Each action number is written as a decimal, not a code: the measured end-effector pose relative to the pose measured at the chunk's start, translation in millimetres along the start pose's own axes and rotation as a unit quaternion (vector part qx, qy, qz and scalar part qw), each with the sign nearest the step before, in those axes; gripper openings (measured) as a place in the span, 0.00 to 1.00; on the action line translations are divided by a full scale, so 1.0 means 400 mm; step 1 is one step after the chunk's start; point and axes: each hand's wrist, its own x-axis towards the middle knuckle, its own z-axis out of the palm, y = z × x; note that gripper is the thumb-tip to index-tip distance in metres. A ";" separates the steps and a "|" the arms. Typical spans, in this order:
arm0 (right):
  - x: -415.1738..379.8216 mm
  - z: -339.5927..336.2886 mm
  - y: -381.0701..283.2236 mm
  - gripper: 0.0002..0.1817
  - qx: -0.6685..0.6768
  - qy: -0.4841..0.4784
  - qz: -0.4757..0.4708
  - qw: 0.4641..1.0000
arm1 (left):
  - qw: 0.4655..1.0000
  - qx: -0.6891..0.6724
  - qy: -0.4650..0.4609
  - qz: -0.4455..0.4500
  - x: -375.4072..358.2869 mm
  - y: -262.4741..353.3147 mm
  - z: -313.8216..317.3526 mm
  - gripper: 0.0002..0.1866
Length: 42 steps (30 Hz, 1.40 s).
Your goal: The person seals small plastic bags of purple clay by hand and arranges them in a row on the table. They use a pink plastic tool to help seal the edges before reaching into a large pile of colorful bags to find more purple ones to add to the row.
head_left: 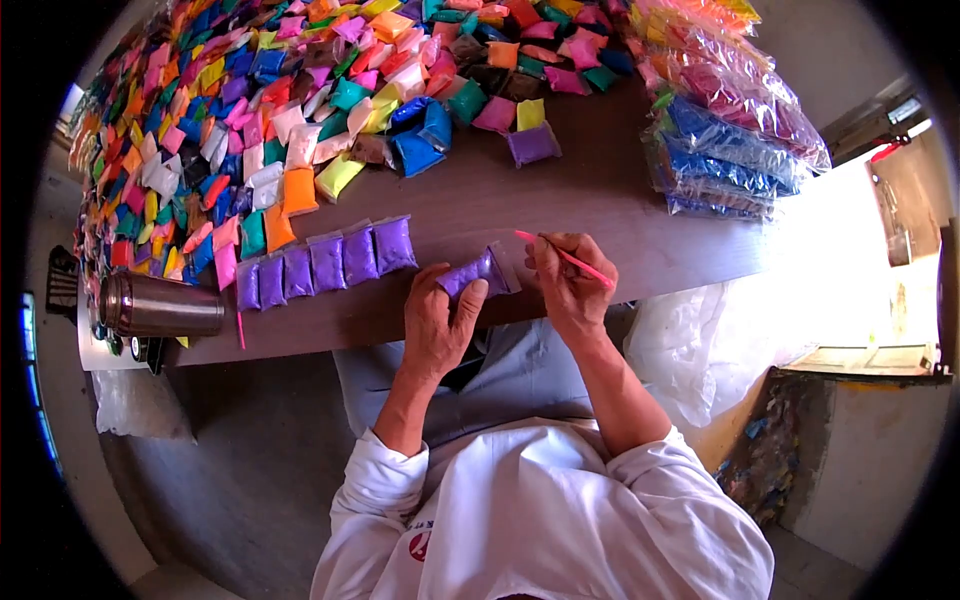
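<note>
Left hand: my left hand (437, 318) is narrowed on a small purple pillow-shaped packet in clear plastic (468, 275), thumb against its near side.
Right hand: my right hand (573, 285) pinches a slim bright-pink rod-shaped tool (588, 269), its tip slanting up and leftward; I cannot tell if that tip is sharp.
Held packet: it lies between my hands, its clear flat end just beside my right fingers; whether it rests on the dark brown smooth-topped table (600, 190), I cannot tell.
Thumb pressure: too hard a squeeze could, I judge, push the filling towards one end and strain the seal.
Pink tip: it is near the film, so a careless turn of my right wrist could scratch or pierce it.
Table edge: it runs close below my hands; a slack left grip could let the slick plastic slip into my lap.
Purple row: six matching purple plastic packets (326, 262) lie side by side left of my left hand; a leftward sweep of it could knock them askew.
Spare stick: a thin pink straight stick (240, 330) lies farther left, by the edge; a nudge could drop it.
Mixed heap: many-coloured plastic packets (415, 152) spread beyond my left hand; a slide from there could muddle the row.
</note>
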 end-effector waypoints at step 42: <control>-0.020 -0.038 -0.046 0.03 -0.123 -0.081 -0.018 0.989 | 0.997 0.053 0.027 0.057 0.004 0.010 0.005 0.20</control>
